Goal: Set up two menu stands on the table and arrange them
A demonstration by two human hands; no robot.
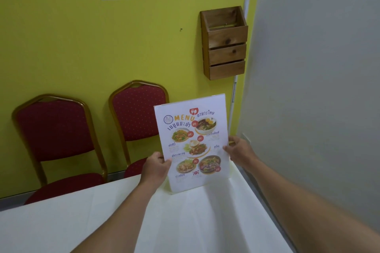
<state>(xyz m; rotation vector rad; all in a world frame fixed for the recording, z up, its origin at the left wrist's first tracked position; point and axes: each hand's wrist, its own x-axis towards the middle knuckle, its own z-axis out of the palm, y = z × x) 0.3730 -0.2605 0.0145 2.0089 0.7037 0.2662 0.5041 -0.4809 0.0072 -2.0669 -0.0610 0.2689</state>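
Observation:
A menu stand (192, 141), a clear upright holder with a white sheet showing dish photos and the word MENU, stands tilted at the far right corner of the white-clothed table (102, 217). My left hand (156, 167) grips its left edge low down. My right hand (238, 151) holds its right edge at mid height. The stand's lower edge meets the cloth; whether it rests fully on it I cannot tell. Only one menu stand is in view.
Two red padded chairs (55, 133) (139, 113) with gold frames stand against the yellow wall beyond the table. A wooden wall box (225, 43) hangs above the stand. A grey wall (318, 88) runs along the table's right side.

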